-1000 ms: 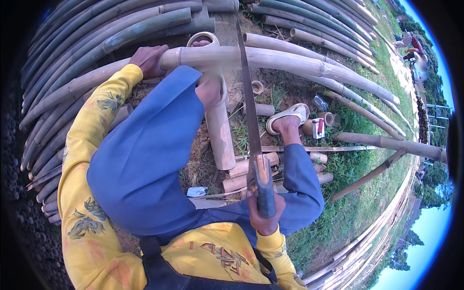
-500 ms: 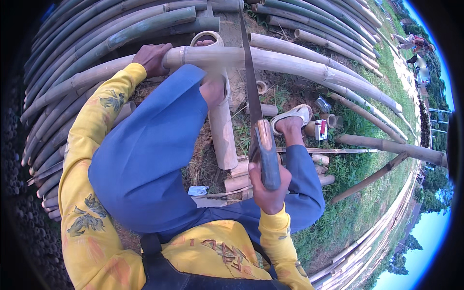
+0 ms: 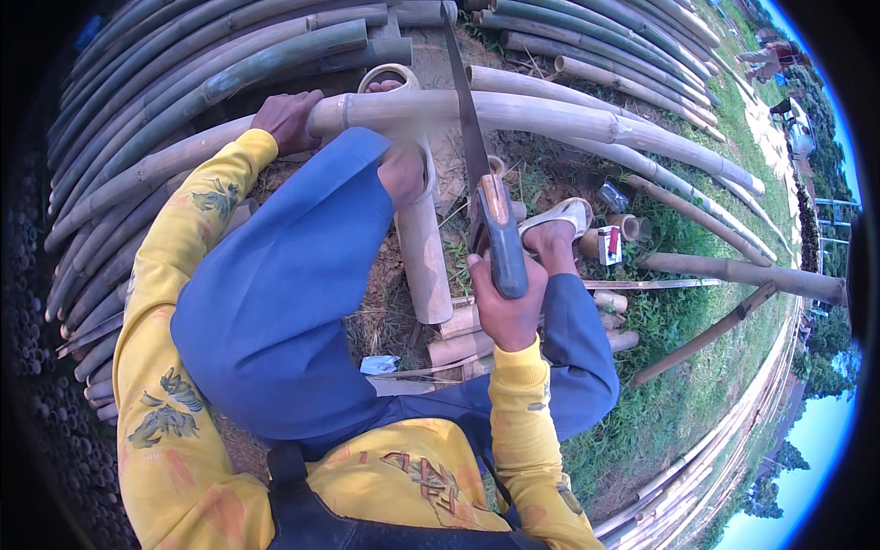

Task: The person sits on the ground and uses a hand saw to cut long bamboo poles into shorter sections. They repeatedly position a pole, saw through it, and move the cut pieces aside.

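A long pale bamboo pole [image 3: 559,119] lies crosswise in front of me, beside my raised left knee. My left hand [image 3: 286,122] is closed over it at a joint, left of the knee. In my right hand [image 3: 507,307] is the dark-handled grip of a hand saw [image 3: 503,240]. Its long blade points away from me and crosses the pole, right of my left foot. Whether the teeth have cut into the pole cannot be made out. A thicker bamboo piece [image 3: 423,266] runs under the pole near my left foot.
Bamboo poles [image 3: 220,78] are stacked at the far left, with more poles [image 3: 605,55] at the far right. Short cut pieces [image 3: 458,348] lie between my legs. A small white-and-red box [image 3: 610,246] sits by my right sandal [image 3: 564,213]. A propped post [image 3: 742,275] stands right.
My right hand has pushed the saw forward, away from my body, along its stroke across the pole. My left hand stays on the pole.
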Available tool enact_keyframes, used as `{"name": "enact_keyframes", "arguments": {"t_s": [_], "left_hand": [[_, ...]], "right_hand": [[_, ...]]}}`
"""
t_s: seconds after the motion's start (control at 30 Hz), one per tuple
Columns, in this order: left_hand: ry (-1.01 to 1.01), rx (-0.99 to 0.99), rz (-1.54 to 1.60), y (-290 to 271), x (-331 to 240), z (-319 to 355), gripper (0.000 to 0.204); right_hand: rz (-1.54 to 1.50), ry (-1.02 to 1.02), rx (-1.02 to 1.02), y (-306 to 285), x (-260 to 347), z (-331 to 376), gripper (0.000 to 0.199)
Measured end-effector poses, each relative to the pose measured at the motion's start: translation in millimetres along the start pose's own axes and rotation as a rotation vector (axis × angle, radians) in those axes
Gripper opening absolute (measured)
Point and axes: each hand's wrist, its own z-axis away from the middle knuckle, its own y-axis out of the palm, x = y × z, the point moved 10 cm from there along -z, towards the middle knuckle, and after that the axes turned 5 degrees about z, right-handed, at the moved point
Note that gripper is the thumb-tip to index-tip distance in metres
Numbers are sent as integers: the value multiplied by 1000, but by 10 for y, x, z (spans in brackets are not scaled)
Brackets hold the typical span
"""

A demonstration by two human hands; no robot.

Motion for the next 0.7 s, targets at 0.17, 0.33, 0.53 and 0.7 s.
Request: {"name": "enact_keyframes", "arguments": {"t_s": [0.17,0.33,0.53,0.7], "left_hand": [[-92,150,-17,-9,89,-85,59],[10,48,24,64,49,-33,60],[-54,181,33,119,89,-157,61],[-45,213,17,54,73,-65,59]], "right_hand": [[144,-53,-46,-49,-72,593,11],[267,-85,-71,-379,11,1333,13],[40,-36,-10,-101,-20,131,15],[158,9,-64,-233,-360,1370,18]]}}
